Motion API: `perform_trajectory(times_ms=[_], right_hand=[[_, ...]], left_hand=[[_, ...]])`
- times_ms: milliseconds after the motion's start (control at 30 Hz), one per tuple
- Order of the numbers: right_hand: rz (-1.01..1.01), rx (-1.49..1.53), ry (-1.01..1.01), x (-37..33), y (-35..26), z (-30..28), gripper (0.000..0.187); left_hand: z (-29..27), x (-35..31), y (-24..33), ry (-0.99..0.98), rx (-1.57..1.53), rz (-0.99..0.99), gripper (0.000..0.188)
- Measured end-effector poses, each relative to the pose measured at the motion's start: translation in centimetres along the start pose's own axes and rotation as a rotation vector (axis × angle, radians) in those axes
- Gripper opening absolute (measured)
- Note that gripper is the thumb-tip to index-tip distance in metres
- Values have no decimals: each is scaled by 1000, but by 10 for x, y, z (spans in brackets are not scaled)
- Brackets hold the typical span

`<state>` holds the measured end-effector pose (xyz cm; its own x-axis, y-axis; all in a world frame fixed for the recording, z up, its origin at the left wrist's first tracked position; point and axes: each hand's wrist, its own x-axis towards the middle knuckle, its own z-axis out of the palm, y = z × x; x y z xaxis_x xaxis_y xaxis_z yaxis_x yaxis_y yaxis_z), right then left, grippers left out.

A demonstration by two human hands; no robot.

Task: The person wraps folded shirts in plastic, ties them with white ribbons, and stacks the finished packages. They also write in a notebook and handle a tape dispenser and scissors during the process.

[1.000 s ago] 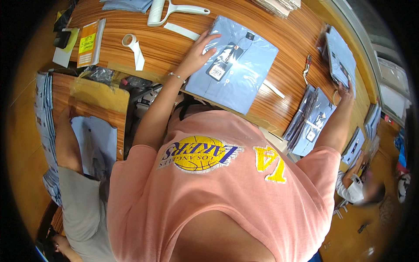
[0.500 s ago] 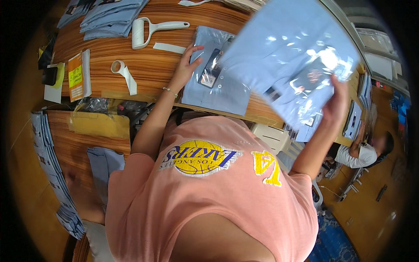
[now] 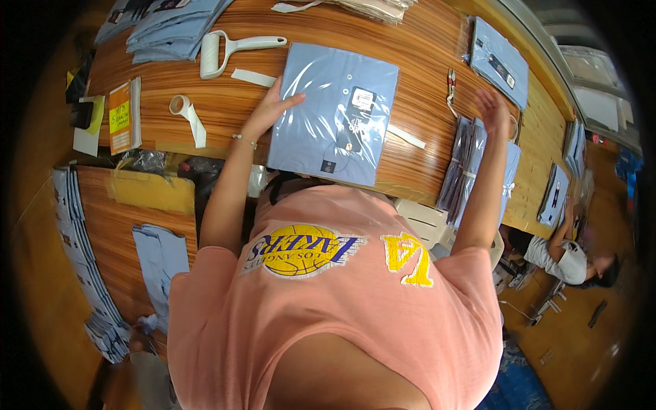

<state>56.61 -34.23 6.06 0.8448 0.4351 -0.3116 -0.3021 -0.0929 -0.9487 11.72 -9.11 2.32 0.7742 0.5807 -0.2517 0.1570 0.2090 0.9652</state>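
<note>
A folded light-blue shirt in a clear plastic bag (image 3: 307,130) lies on the table in front of me, with tags and a small dark label showing through. My left hand (image 3: 270,113) is at its left edge. The thumb rests on top, while the other fingers are partly hidden by the bag's edge. Off to the right, my right hand (image 3: 493,113) is raised, fingers apart and nothing in it. Near it are tied bundles of folded shirts (image 3: 463,164) at the table's front edge. Farther back sits a bagged blue shirt (image 3: 500,61) with a dark tag.
At the back left lie blue shirts (image 3: 174,31), a white lint roller (image 3: 239,46), a tape roll (image 3: 183,106) and an orange booklet (image 3: 126,116). A red-handled tool (image 3: 451,85) lies right of centre. More shirts (image 3: 75,239) line the lower left. A person (image 3: 567,256) works at far right.
The bagged shirt that my right hand held up has come down and appears to lie before me, over the earlier one. My right hand has let go; my left hand has closed at the bag's edge.
</note>
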Motion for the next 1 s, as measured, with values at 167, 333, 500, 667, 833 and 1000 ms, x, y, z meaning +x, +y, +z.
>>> perform_trajectory(times_ms=[167, 333, 500, 667, 833, 1000], right_hand=[[451, 444, 152, 106, 14, -47, 54], [297, 46, 262, 169, 34, -58, 59], [89, 71, 387, 182, 34, -54, 45], [181, 462, 399, 151, -12, -52, 37], [-105, 245, 129, 109, -73, -76, 33], [-655, -117, 26, -107, -150, 38, 44]], left_hand=[[0, -5, 5, 61, 142, -38, 69], [-2, -2, 11, 5, 230, -1, 82], [-1, 0, -10, 190, 354, 337, 77], [3, -5, 8, 33, 350, 293, 47], [1, -4, 18, -73, 80, 84, 41], [-5, -1, 2, 43, 356, 317, 42]])
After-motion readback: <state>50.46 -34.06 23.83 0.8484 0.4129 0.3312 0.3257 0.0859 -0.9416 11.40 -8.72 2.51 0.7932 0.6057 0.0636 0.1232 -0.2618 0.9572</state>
